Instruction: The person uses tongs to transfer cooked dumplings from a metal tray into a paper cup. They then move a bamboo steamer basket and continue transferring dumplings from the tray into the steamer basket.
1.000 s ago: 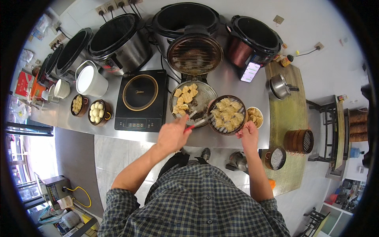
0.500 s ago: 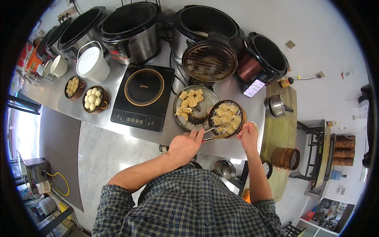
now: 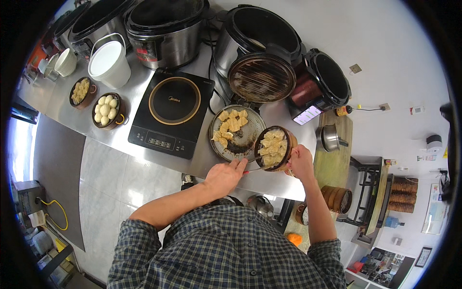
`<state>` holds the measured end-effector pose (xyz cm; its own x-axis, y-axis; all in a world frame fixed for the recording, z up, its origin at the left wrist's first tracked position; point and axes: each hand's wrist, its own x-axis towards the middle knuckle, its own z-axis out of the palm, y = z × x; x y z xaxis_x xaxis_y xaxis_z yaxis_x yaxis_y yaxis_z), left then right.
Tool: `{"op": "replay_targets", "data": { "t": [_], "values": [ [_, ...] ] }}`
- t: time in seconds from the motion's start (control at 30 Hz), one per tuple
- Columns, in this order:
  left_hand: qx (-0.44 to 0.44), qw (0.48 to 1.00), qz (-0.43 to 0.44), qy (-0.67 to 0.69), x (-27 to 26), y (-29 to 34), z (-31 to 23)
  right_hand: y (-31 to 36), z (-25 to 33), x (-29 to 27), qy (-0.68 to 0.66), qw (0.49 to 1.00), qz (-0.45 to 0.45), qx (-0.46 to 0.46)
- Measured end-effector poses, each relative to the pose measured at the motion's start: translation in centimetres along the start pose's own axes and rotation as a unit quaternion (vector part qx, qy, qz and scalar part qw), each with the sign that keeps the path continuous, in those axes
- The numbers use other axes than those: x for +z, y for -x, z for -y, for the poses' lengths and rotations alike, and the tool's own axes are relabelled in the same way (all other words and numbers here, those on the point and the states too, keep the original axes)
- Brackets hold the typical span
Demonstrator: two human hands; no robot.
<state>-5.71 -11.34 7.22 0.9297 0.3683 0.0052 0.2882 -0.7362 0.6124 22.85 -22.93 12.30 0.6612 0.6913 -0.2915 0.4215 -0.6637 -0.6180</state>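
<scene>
My left hand is closed on metal tongs, whose two thin arms reach into a round steamer basket. Its fingers hide the near end, where a bit of red shows. Pale yellow dumplings fill the basket. My right hand grips the basket's right side, and the basket leans left, toward the round electric griddle. Several dumplings lie on the left and upper part of the griddle plate. The griddle's ridged lid stands raised behind it.
Left of the griddle lies a black induction cooker. Further left are a basket of round white buns, another dumpling basket and a white bucket. Large cookers line the back. A phone leans at the right.
The steamer basket has tilted further left, showing more of its outer wall. My right hand has shifted higher on its side. The tongs remain in my left hand. The whole view has turned slightly.
</scene>
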Motion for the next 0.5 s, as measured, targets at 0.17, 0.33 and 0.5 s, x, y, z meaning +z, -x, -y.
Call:
{"op": "replay_targets", "data": {
  "t": [0.17, 0.33, 0.5],
  "values": [
    [-0.047, 0.995, -0.033, 0.08, 1.7, 0.1, 0.2, -2.2, 2.7, -0.8, 0.076, 0.997, 0.021, -0.02],
    [-0.084, 0.983, -0.061, 0.154, 2.5, 0.6, 1.0, -4.3, 5.3, -0.6, 0.258, 0.965, 0.002, -0.052],
    [-0.1, 0.97, -0.082, 0.204, 2.2, 1.3, 2.9, -5.4, 7.5, -0.2, 0.363, 0.927, -0.007, -0.094]
  ]
}}
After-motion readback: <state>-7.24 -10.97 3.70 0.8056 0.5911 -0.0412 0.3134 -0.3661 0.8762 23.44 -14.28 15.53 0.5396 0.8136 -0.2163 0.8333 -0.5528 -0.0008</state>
